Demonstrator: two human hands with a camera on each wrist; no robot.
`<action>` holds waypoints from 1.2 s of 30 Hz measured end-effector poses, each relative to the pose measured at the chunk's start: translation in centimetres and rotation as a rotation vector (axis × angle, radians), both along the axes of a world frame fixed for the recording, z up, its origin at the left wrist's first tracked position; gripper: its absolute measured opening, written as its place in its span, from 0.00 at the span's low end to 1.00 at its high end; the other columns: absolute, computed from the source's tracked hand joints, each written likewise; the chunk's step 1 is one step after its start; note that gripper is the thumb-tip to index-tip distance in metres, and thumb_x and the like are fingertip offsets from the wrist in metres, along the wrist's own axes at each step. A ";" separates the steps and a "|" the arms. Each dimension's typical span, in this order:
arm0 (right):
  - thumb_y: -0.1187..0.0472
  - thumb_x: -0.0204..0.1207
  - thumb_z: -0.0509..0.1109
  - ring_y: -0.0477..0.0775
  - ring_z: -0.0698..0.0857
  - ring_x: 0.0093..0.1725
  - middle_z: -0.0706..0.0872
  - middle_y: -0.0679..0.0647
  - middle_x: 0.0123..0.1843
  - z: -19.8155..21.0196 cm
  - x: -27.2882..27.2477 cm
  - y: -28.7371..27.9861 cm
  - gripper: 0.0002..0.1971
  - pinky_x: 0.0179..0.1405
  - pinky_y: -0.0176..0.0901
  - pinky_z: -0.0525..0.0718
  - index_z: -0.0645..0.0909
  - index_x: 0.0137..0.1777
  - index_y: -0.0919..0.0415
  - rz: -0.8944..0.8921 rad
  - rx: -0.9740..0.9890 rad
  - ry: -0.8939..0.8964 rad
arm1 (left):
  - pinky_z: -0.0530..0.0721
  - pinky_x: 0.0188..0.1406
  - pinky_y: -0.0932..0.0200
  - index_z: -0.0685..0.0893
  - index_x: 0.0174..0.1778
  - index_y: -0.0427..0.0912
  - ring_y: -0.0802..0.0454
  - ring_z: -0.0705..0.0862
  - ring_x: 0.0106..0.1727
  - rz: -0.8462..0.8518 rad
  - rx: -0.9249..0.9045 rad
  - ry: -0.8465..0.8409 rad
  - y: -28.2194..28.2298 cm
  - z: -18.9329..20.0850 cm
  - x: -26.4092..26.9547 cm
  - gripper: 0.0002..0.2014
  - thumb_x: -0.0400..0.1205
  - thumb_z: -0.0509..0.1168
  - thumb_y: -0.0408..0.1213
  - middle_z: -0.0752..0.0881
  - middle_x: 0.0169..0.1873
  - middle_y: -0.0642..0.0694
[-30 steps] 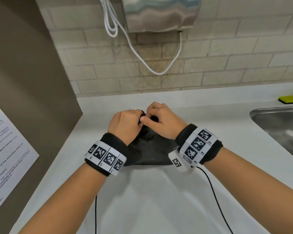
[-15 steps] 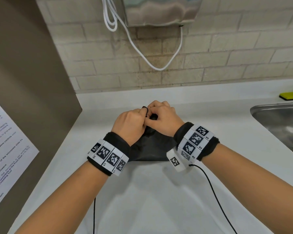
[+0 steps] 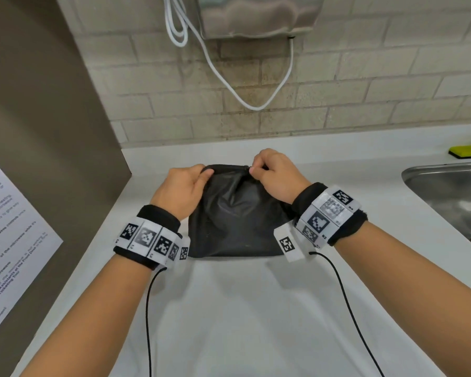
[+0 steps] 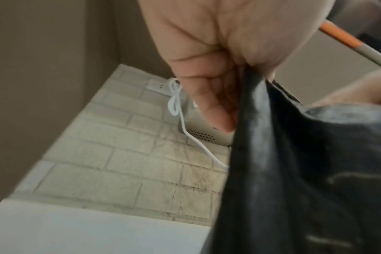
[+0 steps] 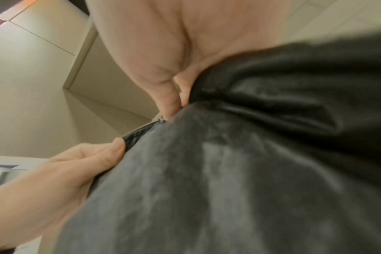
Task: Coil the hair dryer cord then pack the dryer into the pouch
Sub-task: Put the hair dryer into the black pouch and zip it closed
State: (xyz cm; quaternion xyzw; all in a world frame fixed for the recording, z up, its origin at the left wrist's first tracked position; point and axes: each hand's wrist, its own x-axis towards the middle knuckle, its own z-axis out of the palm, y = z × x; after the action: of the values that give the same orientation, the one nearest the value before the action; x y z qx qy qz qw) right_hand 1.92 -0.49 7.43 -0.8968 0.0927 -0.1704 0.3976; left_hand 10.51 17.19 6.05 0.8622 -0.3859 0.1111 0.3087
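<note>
Closing step, I judge: pouch (image 3: 237, 221) on the surface (image 3: 250, 308) left of the sink (image 3: 446, 186), both hands pinching its top edge, left (image 3: 181, 190), right (image 3: 276, 176); next, close it fully.

Pouch (image 3: 235, 219) on counter (image 3: 256, 308), left of sink (image 3: 446, 186)

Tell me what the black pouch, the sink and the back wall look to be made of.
Pouch: soft, thin fabric, possibly faux leather; it creases and has a dull sheen. Sink: brushed metal, likely stainless steel, with grey reflections. Wall: matt beige brick-pattern tile or cladding, with visible grout lines.
</note>
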 end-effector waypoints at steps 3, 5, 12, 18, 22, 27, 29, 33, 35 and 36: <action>0.66 0.78 0.62 0.53 0.75 0.48 0.76 0.57 0.47 -0.6 -0.1 -2.0 0.12 0.50 0.41 0.70 0.71 0.32 0.58 -0.116 0.034 0.027 | 0.65 0.32 0.62 0.80 0.43 0.31 0.43 0.78 0.34 0.000 -0.073 0.044 0.2 -0.2 0.9 0.16 0.85 0.54 0.40 0.80 0.28 0.40; 0.67 0.77 0.61 0.57 0.77 0.48 0.78 0.61 0.46 -1.2 -0.6 -3.7 0.07 0.48 0.41 0.71 0.73 0.38 0.64 -0.227 0.039 0.050 | 0.66 0.34 0.64 0.82 0.46 0.30 0.42 0.80 0.37 0.012 -0.125 0.025 0.5 -0.3 1.3 0.14 0.85 0.55 0.37 0.82 0.31 0.38; 0.67 0.75 0.59 0.69 0.81 0.49 0.83 0.71 0.51 -5.2 -3.4 -9.6 0.08 0.52 0.55 0.80 0.75 0.46 0.73 -0.587 -0.176 0.412 | 0.71 0.33 0.80 0.75 0.57 0.53 0.59 0.77 0.29 -0.057 -0.243 0.042 1.1 -1.3 2.4 0.21 0.81 0.52 0.21 0.82 0.37 0.42; 0.71 0.77 0.55 0.68 0.80 0.51 0.80 0.73 0.55 -6.6 -3.1 -10.4 0.05 0.44 0.51 0.75 0.70 0.41 0.67 -0.564 0.092 0.215 | 0.70 0.30 0.78 0.74 0.47 0.47 0.56 0.75 0.29 -0.049 -0.307 0.049 0.3 -2.3 3.0 0.18 0.77 0.51 0.17 0.81 0.36 0.41; 0.66 0.78 0.52 0.67 0.81 0.50 0.79 0.66 0.47 -6.3 -2.0 -11.1 0.13 0.53 0.63 0.80 0.63 0.33 0.54 -0.532 0.335 0.002 | 0.73 0.48 0.76 0.72 0.40 0.63 0.73 0.77 0.43 -0.172 -0.331 0.126 1.2 -2.7 3.7 0.26 0.73 0.49 0.20 0.80 0.45 0.57; 0.63 0.78 0.51 0.54 0.72 0.43 0.70 0.49 0.33 -2.6 -0.8 -10.1 0.14 0.47 0.53 0.75 0.62 0.32 0.49 -0.483 0.341 -0.163 | 0.74 0.63 0.75 0.85 0.27 0.70 0.55 0.80 0.58 -0.184 -0.212 0.283 1.6 -3.1 4.4 0.37 0.74 0.55 0.14 0.82 0.53 0.51; 0.65 0.80 0.51 0.52 0.70 0.38 0.68 0.48 0.33 -1.6 -0.2 -9.5 0.15 0.43 0.41 0.73 0.60 0.32 0.49 -0.434 0.298 -0.197 | 0.76 0.61 0.75 0.86 0.31 0.73 0.59 0.81 0.55 -0.197 -0.190 0.295 1.6 -3.2 4.2 0.34 0.76 0.62 0.19 0.80 0.53 0.58; 0.71 0.81 0.52 0.42 0.62 0.32 0.62 0.47 0.35 -0.9 0.6 -8.2 0.17 0.25 0.26 0.67 0.56 0.35 0.51 -0.231 0.239 -0.209 | 0.71 0.53 0.85 0.91 0.36 0.55 0.58 0.80 0.51 -0.039 -0.244 0.170 2.0 -2.3 4.7 0.24 0.75 0.64 0.17 0.81 0.51 0.50; 0.77 0.77 0.54 0.43 0.62 0.32 0.61 0.47 0.35 -1.1 0.9 -8.0 0.16 0.22 0.24 0.66 0.57 0.40 0.55 -0.141 0.200 -0.202 | 0.73 0.49 0.85 0.90 0.45 0.40 0.59 0.81 0.47 0.031 -0.260 0.138 2.5 -1.2 5.1 0.14 0.75 0.64 0.19 0.83 0.45 0.49; 0.79 0.76 0.54 0.43 0.61 0.32 0.61 0.47 0.35 -1.0 1.0 -8.0 0.15 0.22 0.24 0.67 0.57 0.44 0.58 -0.138 0.138 -0.212 | 0.74 0.48 0.82 0.89 0.49 0.39 0.61 0.81 0.46 0.056 -0.235 0.122 3.0 -0.8 5.5 0.14 0.76 0.64 0.20 0.84 0.44 0.49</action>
State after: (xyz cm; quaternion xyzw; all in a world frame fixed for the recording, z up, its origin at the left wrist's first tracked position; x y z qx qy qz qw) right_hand 2.93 -8.48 6.39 -0.8359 0.1229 -0.2844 0.4532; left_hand 15.96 20.15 5.29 0.8357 -0.3267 0.1112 0.4273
